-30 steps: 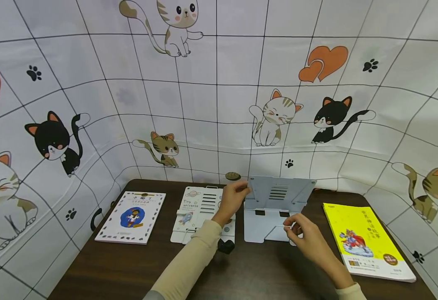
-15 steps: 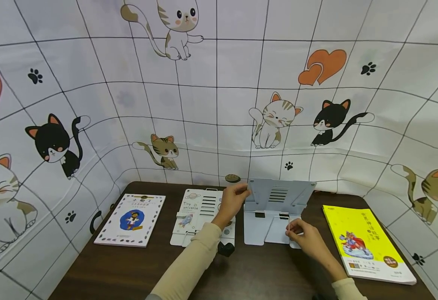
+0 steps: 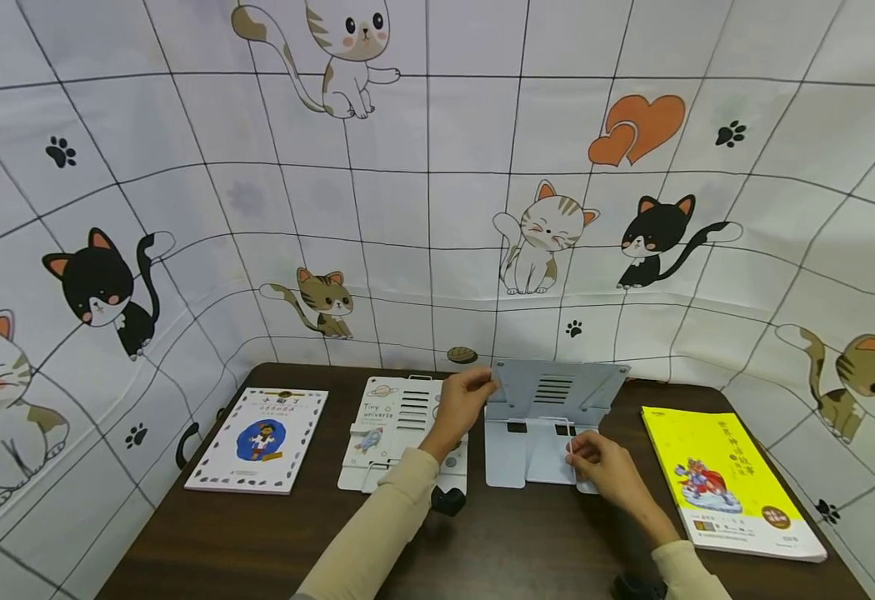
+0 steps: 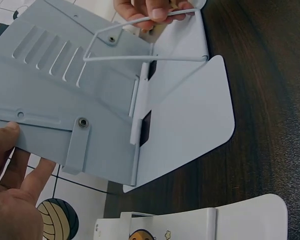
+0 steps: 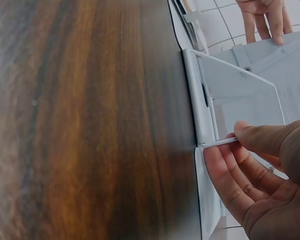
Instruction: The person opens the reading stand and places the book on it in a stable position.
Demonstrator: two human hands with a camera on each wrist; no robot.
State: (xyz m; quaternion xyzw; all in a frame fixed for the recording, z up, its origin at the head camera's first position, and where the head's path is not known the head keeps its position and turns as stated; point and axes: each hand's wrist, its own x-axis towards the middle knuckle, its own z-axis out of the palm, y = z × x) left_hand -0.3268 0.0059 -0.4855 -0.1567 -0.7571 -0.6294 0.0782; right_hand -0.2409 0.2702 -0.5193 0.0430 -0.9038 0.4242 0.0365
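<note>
A grey-blue metal book stand (image 3: 508, 454) is unfolded on the table, its slotted back panel (image 3: 557, 385) tilted up from the flat base. At the panel's upper left edge, my left hand (image 3: 462, 408) pinches the plate between thumb and fingers, as the left wrist view also shows. My right hand (image 3: 608, 468) pinches one side of the stand's thin wire support (image 4: 140, 59) between thumb and fingers. The wire frame stands raised off the base, hinged near its front edge. In the right wrist view the thumb (image 5: 260, 137) lies on the wire.
To the left is a white book stand (image 3: 370, 433) printed "Tiny universe", partly behind my left arm. A white book (image 3: 261, 442) lies at far left, a yellow book (image 3: 730, 483) at far right. A cat-print cloth (image 3: 377, 208) hangs behind the dark table (image 3: 482, 550).
The wire support has swung upward and back from low over the base, with my right hand holding its side. My left hand has stayed on the panel's edge.
</note>
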